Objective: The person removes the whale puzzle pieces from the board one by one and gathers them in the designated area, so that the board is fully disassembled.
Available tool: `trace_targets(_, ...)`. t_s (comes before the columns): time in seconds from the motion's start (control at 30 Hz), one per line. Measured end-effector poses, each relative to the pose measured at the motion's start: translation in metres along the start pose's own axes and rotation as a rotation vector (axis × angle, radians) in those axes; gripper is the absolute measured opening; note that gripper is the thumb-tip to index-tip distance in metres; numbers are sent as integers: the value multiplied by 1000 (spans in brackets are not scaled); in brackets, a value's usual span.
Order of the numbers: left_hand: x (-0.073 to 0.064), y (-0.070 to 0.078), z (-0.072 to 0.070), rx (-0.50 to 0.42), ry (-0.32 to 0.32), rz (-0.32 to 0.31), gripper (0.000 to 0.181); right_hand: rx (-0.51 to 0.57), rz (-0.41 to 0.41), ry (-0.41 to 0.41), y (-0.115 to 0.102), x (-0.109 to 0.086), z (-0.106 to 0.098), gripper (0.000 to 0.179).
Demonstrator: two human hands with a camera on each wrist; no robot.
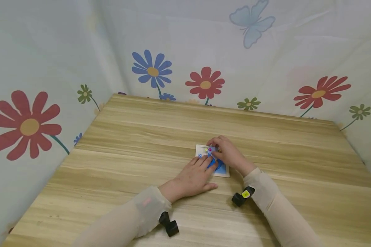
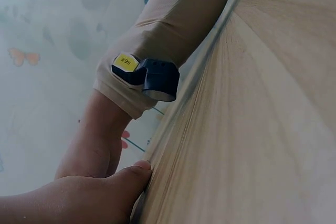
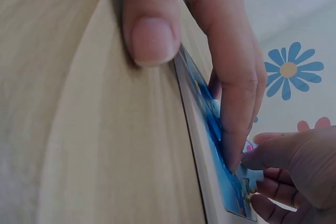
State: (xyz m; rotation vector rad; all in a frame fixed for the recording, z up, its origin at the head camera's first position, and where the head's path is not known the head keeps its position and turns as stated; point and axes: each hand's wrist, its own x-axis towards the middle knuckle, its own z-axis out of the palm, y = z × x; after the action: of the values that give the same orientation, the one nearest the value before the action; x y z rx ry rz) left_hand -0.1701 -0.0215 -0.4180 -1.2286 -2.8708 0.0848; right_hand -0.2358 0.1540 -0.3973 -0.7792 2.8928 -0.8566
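Observation:
A small picture puzzle in a pale frame (image 1: 224,171) lies on the wooden table, showing blue artwork. My left hand (image 1: 191,176) rests its extended fingers on the puzzle's picture, with the thumb on the tabletop beside it. At the puzzle's far side, my right hand (image 1: 232,156) pinches a light blue puzzle piece (image 1: 210,150) with a pink swirl, tilted up over the board. The right wrist view shows that right hand (image 3: 299,171) holding the piece (image 3: 253,176) by its edges, close by the left fingertips. Part of the picture is hidden under the left fingers.
The wood-grain table (image 1: 126,144) stretches around the puzzle on every side. Behind it hangs a white curtain (image 1: 179,34) printed with flowers and a butterfly. Each sleeved wrist wears a small black camera, one on the left (image 1: 170,224) and one on the right (image 1: 239,198).

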Motion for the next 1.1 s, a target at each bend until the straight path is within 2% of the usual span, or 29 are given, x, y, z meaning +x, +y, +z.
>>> trace_targets(0.4,0,0,4,24,49,6,70,94,10,52,6,2,0,16)
trace_targets(0.7,1,0,6,8,47,3,70,173,32,55,2,0,-14,14)
trace_targets(1.1,1,1,5,-32,24,-8,71,118,53,58,11,-9,-45,14)
